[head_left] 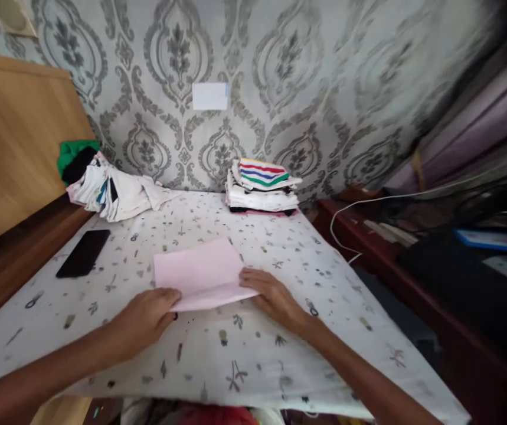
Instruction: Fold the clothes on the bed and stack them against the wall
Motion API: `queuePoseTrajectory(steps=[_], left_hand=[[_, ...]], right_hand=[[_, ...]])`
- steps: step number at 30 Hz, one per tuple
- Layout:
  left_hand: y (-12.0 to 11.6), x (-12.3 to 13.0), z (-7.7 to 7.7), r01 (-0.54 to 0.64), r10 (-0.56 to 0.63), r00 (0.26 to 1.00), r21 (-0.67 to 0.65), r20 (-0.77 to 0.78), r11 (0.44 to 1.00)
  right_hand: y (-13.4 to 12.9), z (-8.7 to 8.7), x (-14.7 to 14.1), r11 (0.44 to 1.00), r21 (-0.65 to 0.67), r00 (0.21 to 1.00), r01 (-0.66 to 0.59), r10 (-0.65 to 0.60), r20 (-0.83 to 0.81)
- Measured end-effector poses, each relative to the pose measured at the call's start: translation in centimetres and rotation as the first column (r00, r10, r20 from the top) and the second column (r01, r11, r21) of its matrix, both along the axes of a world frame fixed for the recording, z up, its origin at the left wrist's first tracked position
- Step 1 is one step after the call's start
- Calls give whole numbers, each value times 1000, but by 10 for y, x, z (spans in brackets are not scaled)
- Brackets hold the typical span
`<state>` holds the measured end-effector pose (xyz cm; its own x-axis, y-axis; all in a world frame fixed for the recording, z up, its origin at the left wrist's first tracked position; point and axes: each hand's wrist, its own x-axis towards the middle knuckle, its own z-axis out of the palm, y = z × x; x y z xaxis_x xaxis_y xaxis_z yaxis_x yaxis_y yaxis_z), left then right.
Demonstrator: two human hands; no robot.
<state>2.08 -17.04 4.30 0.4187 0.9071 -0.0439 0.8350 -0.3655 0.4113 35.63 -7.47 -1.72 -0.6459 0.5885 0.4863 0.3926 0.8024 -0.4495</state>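
Note:
A folded pale pink cloth point(202, 273) lies on the patterned white sheet point(244, 366) in front of me. At its near left corner, my left hand point(153, 310) pinches the edge, thumb hidden beneath. My right hand point(275, 298) grips the near right corner, fingers on top of the fabric. Between the two hands the cloth's near edge is slightly raised; the rest appears flat. Which garment it is, I cannot tell.
A stack of folded clothes point(262, 192) with a striped piece on top sits by the wall. Heaped clothes point(120, 192) lie at the back left, near a black phone point(84, 254). A wooden panel point(18, 141) borders the left; a white cable point(350, 206) hangs at right.

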Motion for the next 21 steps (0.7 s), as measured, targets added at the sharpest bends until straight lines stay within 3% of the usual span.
queuePoseTrajectory(steps=[3, 5, 6, 8, 10, 12, 13, 15, 16, 18, 20, 21], left_hand=[[8, -14, 30, -25, 74, 974, -222, 215, 975], [13, -20, 38, -124, 251, 899, -341, 359, 932], [17, -22, 39, -186, 360, 826, -393, 434, 900], [25, -21, 33, -280, 551, 620, -500, 558, 820], [36, -17, 20, -320, 669, 422, -590, 611, 741], [46, -13, 2, -374, 729, 306, -626, 612, 684], [51, -13, -7, -409, 740, 289, -621, 607, 669], [58, -18, -21, -473, 735, 333, -570, 591, 672], [61, -22, -25, -493, 724, 399, -534, 563, 687], [63, -30, -23, -516, 672, 601, -432, 433, 740], [63, -33, -12, -548, 578, 787, -186, 216, 816], [62, -31, -4, -533, 530, 841, -5, 109, 846]], right_hand=[[2, 19, 3, 968, -245, 995, -54, 31, -99], [1, 35, -2, 910, -412, 991, -48, -9, -137], [3, 41, -7, 881, -471, 986, -36, -45, -160], [9, 44, -21, 853, -521, 967, -2, -130, -217], [22, 38, -38, 859, -506, 944, 83, -230, -236], [37, 26, -56, 855, -460, 922, 238, -347, -169], [44, 21, -64, 843, -433, 910, 320, -401, -107], [55, 12, -77, 810, -372, 878, 453, -477, 31], [59, 10, -81, 798, -344, 863, 496, -495, 96], [63, 9, -86, 788, -291, 840, 542, -503, 203], [64, 11, -87, 786, -248, 819, 566, -502, 278], [63, 13, -86, 783, -235, 809, 576, -502, 307]])
